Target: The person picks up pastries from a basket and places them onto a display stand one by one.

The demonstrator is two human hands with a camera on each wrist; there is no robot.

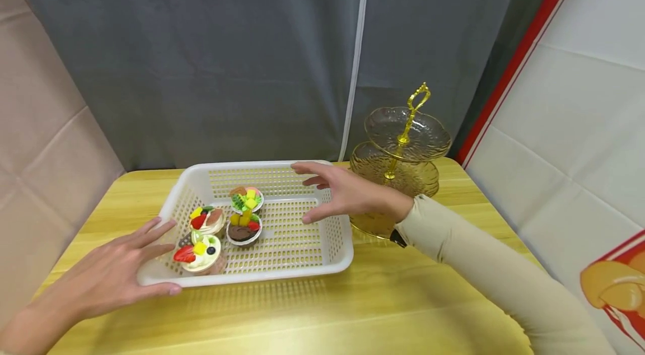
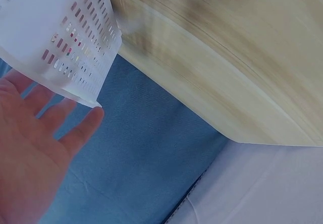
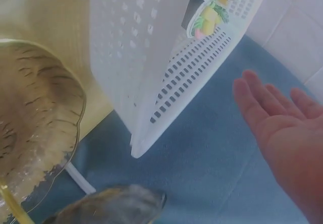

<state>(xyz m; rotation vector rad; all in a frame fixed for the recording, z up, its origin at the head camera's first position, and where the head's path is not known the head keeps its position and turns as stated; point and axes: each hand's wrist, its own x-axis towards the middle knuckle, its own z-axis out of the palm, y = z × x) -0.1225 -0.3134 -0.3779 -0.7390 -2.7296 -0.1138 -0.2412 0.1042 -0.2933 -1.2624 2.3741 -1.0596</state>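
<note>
Holds left hand (image 1: 113, 265) at eight o'clock (bare at the wrist (image 1: 55, 310)), with fingers (image 1: 158, 233) spread toward two and thumb (image 1: 158, 289) toward three. Extends right arm (image 1: 484, 248) from four o'clock, beige-sleeved, with right hand (image 1: 347, 190) near centre, fingers gently bent toward nine, thumb well apart.

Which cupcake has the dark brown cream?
The chocolate cupcake, just in front of the rearmost cupcake in the basket; its cream is dark brown, while the other three show none.

one left hand (image 1: 118, 265) and one right hand (image 1: 347, 191) are at one basket (image 1: 272, 275), with four cupcakes (image 1: 243, 233) nearer the left hand and one three-tiered stand (image 1: 403, 139) beyond the right.
</note>
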